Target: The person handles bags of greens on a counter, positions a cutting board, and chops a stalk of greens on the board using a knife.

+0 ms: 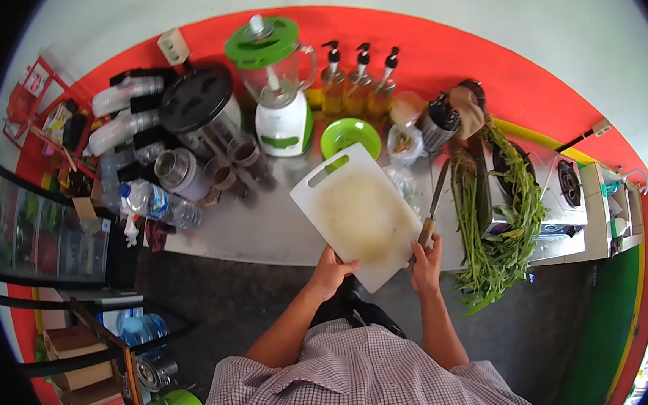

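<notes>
A white cutting board (pixel 359 207) with a brownish stained middle and a handle slot is held tilted in front of my body, over the counter's front edge. My left hand (pixel 331 273) grips its lower left edge, thumb lying on the face. In my right hand (pixel 425 263) is a knife (pixel 438 187), fingers closed round its wooden handle, blade pointing up and away. That hand is right beside the board's lower right edge; whether it also touches the board I cannot tell. A bunch of leafy green stalks (pixel 493 227) lies to the right of the knife.
Behind the board on the metal counter (pixel 281 232) stand a green bowl (pixel 350 137), a blender (pixel 277 92), several pump bottles (pixel 358 89) and a plastic bag (pixel 405 144). Cups and a water bottle (pixel 145 200) are left; a gas stove (pixel 566 183) is right.
</notes>
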Demonstrator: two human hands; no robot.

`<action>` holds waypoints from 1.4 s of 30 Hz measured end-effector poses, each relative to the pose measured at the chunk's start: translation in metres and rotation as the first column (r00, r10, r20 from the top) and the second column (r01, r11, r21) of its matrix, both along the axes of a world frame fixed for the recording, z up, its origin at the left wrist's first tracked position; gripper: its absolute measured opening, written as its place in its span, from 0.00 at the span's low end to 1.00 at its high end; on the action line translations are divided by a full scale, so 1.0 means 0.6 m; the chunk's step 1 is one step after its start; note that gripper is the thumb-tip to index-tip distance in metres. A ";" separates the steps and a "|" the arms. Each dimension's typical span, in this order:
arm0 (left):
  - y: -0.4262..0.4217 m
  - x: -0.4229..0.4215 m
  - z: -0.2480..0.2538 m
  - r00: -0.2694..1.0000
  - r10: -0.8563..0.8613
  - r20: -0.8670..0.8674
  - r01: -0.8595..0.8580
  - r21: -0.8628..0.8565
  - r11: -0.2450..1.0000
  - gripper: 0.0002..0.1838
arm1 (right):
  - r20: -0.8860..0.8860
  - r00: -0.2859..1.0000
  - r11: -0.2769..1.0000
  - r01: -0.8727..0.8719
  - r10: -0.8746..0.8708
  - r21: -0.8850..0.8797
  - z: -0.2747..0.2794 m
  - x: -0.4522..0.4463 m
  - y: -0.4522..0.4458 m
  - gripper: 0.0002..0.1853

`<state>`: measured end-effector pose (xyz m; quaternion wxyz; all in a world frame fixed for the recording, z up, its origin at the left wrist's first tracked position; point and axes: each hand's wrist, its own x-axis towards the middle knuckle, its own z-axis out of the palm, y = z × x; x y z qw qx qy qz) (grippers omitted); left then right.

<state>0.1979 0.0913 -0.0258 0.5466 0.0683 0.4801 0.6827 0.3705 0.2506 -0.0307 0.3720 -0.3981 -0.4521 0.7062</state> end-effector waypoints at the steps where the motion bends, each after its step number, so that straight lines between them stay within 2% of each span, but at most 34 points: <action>1: -0.017 -0.007 -0.013 1.000 0.009 0.016 -0.009 -0.009 1.000 0.30 | 0.022 0.999 1.000 -0.027 0.027 -0.008 0.002 -0.013 -0.009 0.24; 3: -0.051 -0.027 -0.030 0.996 -0.027 -0.083 0.028 0.017 0.999 0.25 | 0.094 0.994 0.997 -0.055 0.050 0.048 -0.011 -0.040 -0.028 0.25; 4: -0.071 -0.035 -0.033 0.997 -0.019 -0.068 0.020 0.017 1.000 0.25 | 0.151 0.987 0.991 -0.076 0.059 0.107 -0.016 -0.052 -0.040 0.26; 6: -0.111 -0.057 -0.037 0.989 -0.057 -0.135 0.050 -0.051 0.997 0.23 | 0.213 0.973 0.990 -0.112 0.092 0.082 -0.021 -0.071 -0.067 0.27; 9: -0.169 -0.071 -0.056 0.998 -0.058 -0.032 0.054 -0.112 0.992 0.23 | 0.329 0.937 0.972 -0.178 0.119 0.156 -0.043 -0.091 -0.107 0.27; 11: -0.208 -0.077 -0.097 0.995 -0.090 0.041 0.096 -0.187 0.978 0.24 | 0.407 0.898 0.964 -0.234 0.165 0.125 -0.039 -0.112 -0.126 0.27; 12: -0.219 -0.079 -0.098 0.994 -0.097 0.042 0.103 -0.188 0.977 0.24 | 0.476 0.854 0.955 -0.284 0.211 0.088 -0.042 -0.121 -0.135 0.27; 14: -0.237 -0.086 -0.099 0.994 -0.103 0.030 0.107 -0.346 0.932 0.23 | 0.502 0.840 0.955 -0.286 0.208 0.081 -0.066 -0.142 -0.140 0.28; 16: -0.246 -0.098 -0.117 0.991 -0.128 0.028 0.129 -0.356 0.925 0.23 | 0.564 0.798 0.909 -0.373 0.213 0.185 -0.097 -0.161 -0.137 0.29; 18: -0.256 -0.110 -0.138 0.987 -0.155 0.029 0.155 -0.373 0.915 0.23 | 0.569 0.794 0.914 -0.367 0.212 0.173 -0.109 -0.177 -0.131 0.30; 21: -0.263 -0.143 -0.147 0.994 -0.111 -0.002 0.102 -0.376 0.921 0.24 | 0.591 0.788 0.882 -0.389 0.171 0.265 -0.123 -0.192 -0.113 0.30; 23: -0.267 -0.171 -0.146 0.936 -0.268 -0.226 0.104 -0.551 0.828 0.29 | 0.618 0.765 0.865 -0.423 0.181 0.269 -0.120 -0.192 -0.100 0.31; 24: -0.259 -0.180 -0.111 0.934 -0.275 -0.230 0.108 -0.551 0.828 0.29 | 0.649 0.735 0.844 -0.463 0.195 0.271 -0.112 -0.193 -0.097 0.32; 25: -0.247 -0.186 -0.043 0.757 -0.493 -0.430 -0.017 -0.766 0.642 0.34 | 0.647 0.739 0.846 -0.457 0.189 0.274 -0.107 -0.196 -0.095 0.32; 26: -0.240 -0.190 -0.004 0.499 -0.711 -0.496 -0.231 -0.867 0.442 0.40 | 0.668 0.718 0.840 -0.474 0.195 0.264 -0.101 -0.198 -0.093 0.31; 27: -0.241 -0.191 -0.005 0.493 -0.711 -0.501 -0.234 -0.864 0.446 0.40 | 0.689 0.697 0.832 -0.492 0.201 0.255 -0.097 -0.201 -0.091 0.31; 29: -0.245 -0.194 -0.015 0.092 -0.583 -0.807 -0.523 -0.537 0.662 0.55 | 0.720 0.674 0.825 -0.494 0.164 0.274 -0.088 -0.207 -0.088 0.30; 30: -0.244 -0.206 -0.023 0.084 -0.581 -0.810 -0.523 -0.532 0.666 0.55 | 0.753 0.645 0.817 -0.501 0.133 0.285 -0.084 -0.209 -0.087 0.29; 32: -0.244 -0.232 -0.049 0.025 -0.680 -0.733 -0.280 -0.658 0.699 0.63 | 0.771 0.625 0.799 -0.522 0.122 0.297 -0.065 -0.216 -0.080 0.28; 34: -0.239 -0.234 -0.078 0.018 -0.677 -0.736 -0.267 -0.656 0.706 0.63 | 0.790 0.604 0.781 -0.543 0.108 0.309 -0.059 -0.217 -0.076 0.26; 36: -0.235 -0.231 -0.092 0.005 -0.669 -0.744 -0.254 -0.648 0.718 0.64 | 0.802 0.594 0.693 -0.606 0.067 0.391 -0.054 -0.218 -0.075 0.24; 37: -0.235 -0.227 -0.094 0.017 -0.668 -0.744 -0.260 -0.648 0.716 0.62 | 0.798 0.600 0.698 -0.594 0.054 0.399 -0.050 -0.216 -0.081 0.24; 39: -0.228 -0.225 -0.098 0.016 -0.661 -0.750 -0.255 -0.642 0.723 0.61 | 0.859 0.512 0.686 -0.623 -0.005 0.375 -0.040 -0.210 -0.110 0.24; 40: -0.225 -0.223 -0.100 0.033 -0.663 -0.748 -0.280 -0.643 0.713 0.61 | 0.859 0.511 0.691 -0.615 -0.016 0.379 -0.022 -0.207 -0.126 0.24; 42: -0.217 -0.214 -0.107 0.055 -0.664 -0.745 -0.295 -0.648 0.702 0.61 | 0.896 0.429 0.737 -0.641 0.115 0.212 0.005 -0.198 -0.163 0.24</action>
